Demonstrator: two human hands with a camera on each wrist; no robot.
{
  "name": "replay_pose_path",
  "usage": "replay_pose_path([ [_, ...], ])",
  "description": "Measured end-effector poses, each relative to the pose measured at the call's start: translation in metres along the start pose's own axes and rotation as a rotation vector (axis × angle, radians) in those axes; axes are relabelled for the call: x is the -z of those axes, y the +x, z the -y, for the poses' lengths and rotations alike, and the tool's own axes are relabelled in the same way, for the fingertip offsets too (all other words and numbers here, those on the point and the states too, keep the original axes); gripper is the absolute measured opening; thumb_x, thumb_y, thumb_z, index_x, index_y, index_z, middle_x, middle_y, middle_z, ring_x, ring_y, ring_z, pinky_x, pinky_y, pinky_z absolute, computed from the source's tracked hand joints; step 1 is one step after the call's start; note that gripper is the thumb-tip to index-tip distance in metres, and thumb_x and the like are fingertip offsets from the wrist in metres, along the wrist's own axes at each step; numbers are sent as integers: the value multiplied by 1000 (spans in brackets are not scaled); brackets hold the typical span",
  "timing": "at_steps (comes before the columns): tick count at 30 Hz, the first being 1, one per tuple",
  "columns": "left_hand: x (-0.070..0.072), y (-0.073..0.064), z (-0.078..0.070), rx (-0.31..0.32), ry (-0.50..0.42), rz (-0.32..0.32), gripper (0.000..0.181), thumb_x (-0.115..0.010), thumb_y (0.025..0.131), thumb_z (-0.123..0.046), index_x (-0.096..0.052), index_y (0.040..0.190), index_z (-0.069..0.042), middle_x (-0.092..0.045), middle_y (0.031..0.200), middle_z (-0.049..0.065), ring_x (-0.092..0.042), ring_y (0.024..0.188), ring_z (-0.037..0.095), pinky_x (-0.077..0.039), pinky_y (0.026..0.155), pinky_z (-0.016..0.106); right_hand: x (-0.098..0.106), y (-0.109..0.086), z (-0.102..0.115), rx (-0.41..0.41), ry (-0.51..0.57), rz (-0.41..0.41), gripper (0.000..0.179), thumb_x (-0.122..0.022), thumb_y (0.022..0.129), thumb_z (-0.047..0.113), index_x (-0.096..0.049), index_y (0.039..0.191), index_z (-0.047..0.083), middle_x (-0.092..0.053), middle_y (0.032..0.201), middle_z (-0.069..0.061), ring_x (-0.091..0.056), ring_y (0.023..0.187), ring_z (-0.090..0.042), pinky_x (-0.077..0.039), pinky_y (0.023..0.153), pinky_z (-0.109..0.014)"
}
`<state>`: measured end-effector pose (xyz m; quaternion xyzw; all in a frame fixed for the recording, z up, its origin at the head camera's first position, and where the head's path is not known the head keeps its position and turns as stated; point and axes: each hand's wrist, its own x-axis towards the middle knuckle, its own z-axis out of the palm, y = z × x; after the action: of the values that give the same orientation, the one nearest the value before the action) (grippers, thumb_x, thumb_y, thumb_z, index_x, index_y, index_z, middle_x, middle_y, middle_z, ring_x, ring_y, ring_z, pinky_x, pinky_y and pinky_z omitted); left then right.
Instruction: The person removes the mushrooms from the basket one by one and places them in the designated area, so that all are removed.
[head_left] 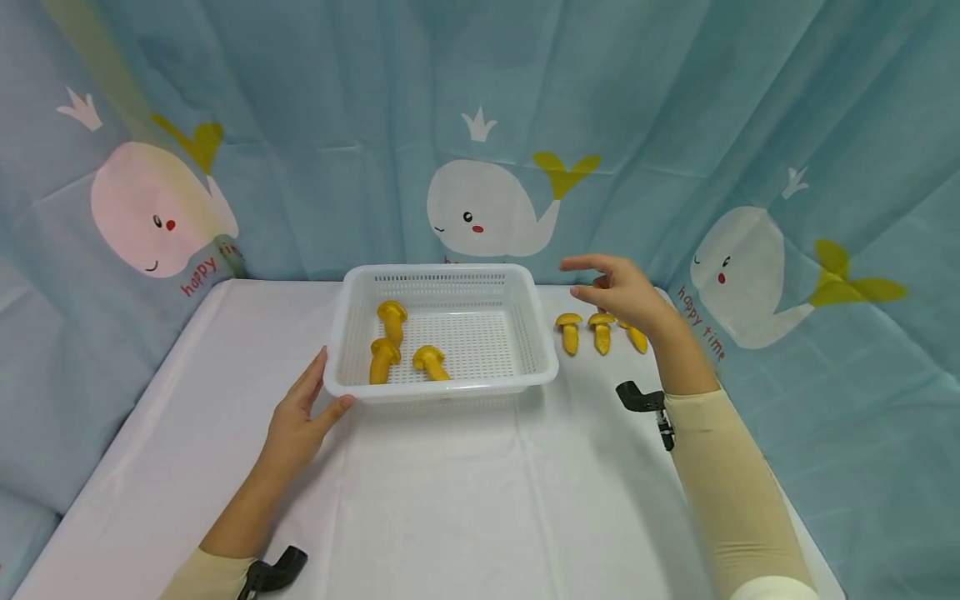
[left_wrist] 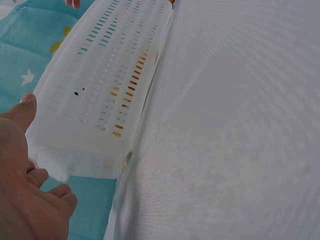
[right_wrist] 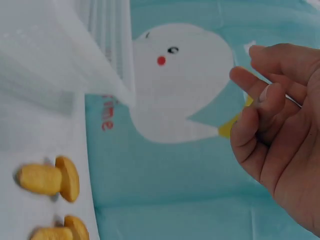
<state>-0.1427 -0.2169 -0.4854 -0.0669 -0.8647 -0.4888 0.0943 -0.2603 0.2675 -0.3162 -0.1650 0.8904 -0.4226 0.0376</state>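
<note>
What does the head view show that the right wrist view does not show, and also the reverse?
Only the head view: the left hand at the near left corner of the white basket, and three yellow mushrooms inside it. Only the right wrist view: the palm side of the right hand. Both: the basket, the right hand, loose mushrooms on the white cloth, and the whale-print curtain.

The left sleeve [head_left: 204, 577], lower left, and right sleeve [head_left: 731, 492], lower right, are beige, each with a black angled mount [head_left: 637, 397]; white cloth [head_left: 774, 589] borders the right one.
</note>
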Motion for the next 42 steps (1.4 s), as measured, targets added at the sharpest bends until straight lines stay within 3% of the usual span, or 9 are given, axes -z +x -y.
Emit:
replay_pose_path([
  [3, 0, 1, 1, -2, 2, 3, 91, -78, 93, -24, -21, 164, -36, -22, 169, -10, -31, 153, 32, -37, 112, 49, -13, 5, 7, 5, 5, 8, 41, -71, 99, 23, -64, 139, 27, -64, 133, 9, -45, 61, -30, -46, 53, -27],
  [5, 0, 1, 1, -6, 3, 3, 91, -78, 93, -24, -21, 163, -37, -22, 169, -10, -31, 153, 32, -36, 113, 46, -22, 9, 12, 4, 14, 14, 40, -72, 98, 23, -65, 137, 28, -68, 109, 7, -42, 59, -27, -43, 50, -27],
  [10, 0, 1, 3, -7, 2, 4, 91, -78, 93, -23, -21, 163, -37, -22, 169, -10, -32, 153, 32, -37, 112, 48, -43, 18, 22, 27, 9, 51, 40, -72, 98, 23, -65, 136, 32, -46, 67, -6, -36, 57, -22, -37, 48, -26],
  [15, 0, 0, 3, -6, -1, 7, 91, -77, 93, -23, -21, 164, -35, -23, 169, -9, -32, 153, 32, -37, 112, 47, -62, 27, 28, 62, 24, 106, 40, -72, 98, 21, -66, 135, 32, -53, 74, -8, -36, 57, -22, -36, 48, -25],
  [18, 0, 0, 2, -4, 1, 5, 91, -77, 94, -23, -21, 164, -34, -22, 169, -9, -32, 153, 33, -37, 111, 49, -74, 34, 31, 110, 14, 133, 41, -71, 98, 19, -65, 137, 28, -68, 102, -3, -37, 57, -23, -40, 51, -26],
  [22, 0, 0, 1, -1, 2, 4, 91, -77, 94, -23, -21, 164, -34, -22, 169, -9, -32, 153, 34, -38, 110, 54, -90, 42, 34, 127, 8, 169, 40, -71, 98, 21, -65, 137, 31, -64, 132, 4, -40, 58, -22, -46, 55, -28],
  [31, -1, 1, 1, -4, 5, -2, 91, -77, 93, -23, -21, 164, -33, -22, 170, -8, -32, 152, 36, -39, 109, 58, -126, 59, 39, 127, 36, 219, 37, -72, 97, 18, -67, 133, 30, -63, 135, 11, -42, 57, -22, -48, 55, -28],
  [36, -1, 1, 0, -1, 1, 2, 91, -77, 94, -24, -21, 164, -34, -22, 170, -8, -32, 152, 37, -39, 108, 59, -145, 71, 39, 121, 12, 248, 37, -73, 97, 23, -67, 133, 29, -64, 138, 5, -46, 60, -22, -55, 61, -29],
  [42, 0, -1, 0, -5, -6, 1, 92, -78, 92, -22, -21, 163, -36, -23, 169, -9, -32, 153, 33, -39, 109, 55, -167, 83, 35, 111, 27, 309, 38, -71, 98, 23, -66, 136, 27, -63, 140, 2, -45, 56, -21, -52, 60, -27],
])
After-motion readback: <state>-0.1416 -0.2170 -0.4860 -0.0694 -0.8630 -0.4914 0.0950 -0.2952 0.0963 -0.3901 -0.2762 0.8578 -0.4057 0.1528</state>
